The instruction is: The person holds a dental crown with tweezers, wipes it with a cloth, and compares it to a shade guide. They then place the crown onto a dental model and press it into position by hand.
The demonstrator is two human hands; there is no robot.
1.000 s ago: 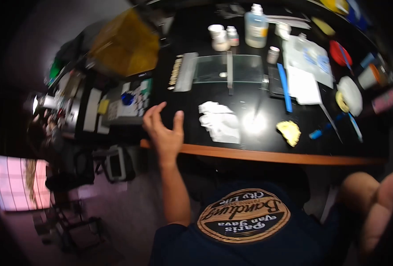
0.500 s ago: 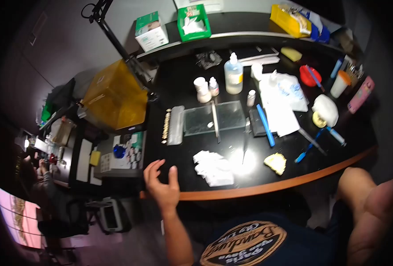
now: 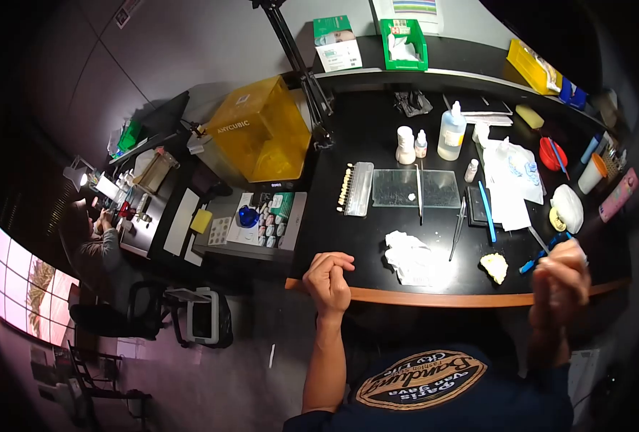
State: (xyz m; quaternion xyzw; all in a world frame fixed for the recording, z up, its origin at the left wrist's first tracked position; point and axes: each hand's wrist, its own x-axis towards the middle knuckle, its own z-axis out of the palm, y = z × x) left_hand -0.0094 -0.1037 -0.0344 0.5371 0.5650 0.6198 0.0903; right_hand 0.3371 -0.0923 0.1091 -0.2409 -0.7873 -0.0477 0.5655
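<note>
My left hand (image 3: 329, 279) is closed at the table's wooden front edge, with nothing visible in it. My right hand (image 3: 563, 281) hovers at the right front with curled fingers, slightly blurred; whatever they may hold is hidden. Behind it lie a thin metal tool (image 3: 538, 238) and a blue-handled brush (image 3: 528, 266), both partly covered. Left of that hand sits a small yellowish tooth model (image 3: 494, 268). Tweezers (image 3: 458, 229) and a crumpled white tissue (image 3: 407, 258) lie between my hands. A spatula (image 3: 419, 193) rests across a glass slab (image 3: 388, 189).
A tooth shade guide (image 3: 360, 189) lies beside the slab. Bottles, including a large clear one (image 3: 451, 135), stand behind. White paper (image 3: 510, 205), a red bowl (image 3: 552, 157) and an orange-topped cup (image 3: 592, 175) are at right. An amber-covered machine (image 3: 262, 129) stands left; another person (image 3: 92, 248) sits farther off.
The view has swung, shifting the table rightward. My left hand has gone from spread fingers to closed. My right hand has come up into view over the table's right front.
</note>
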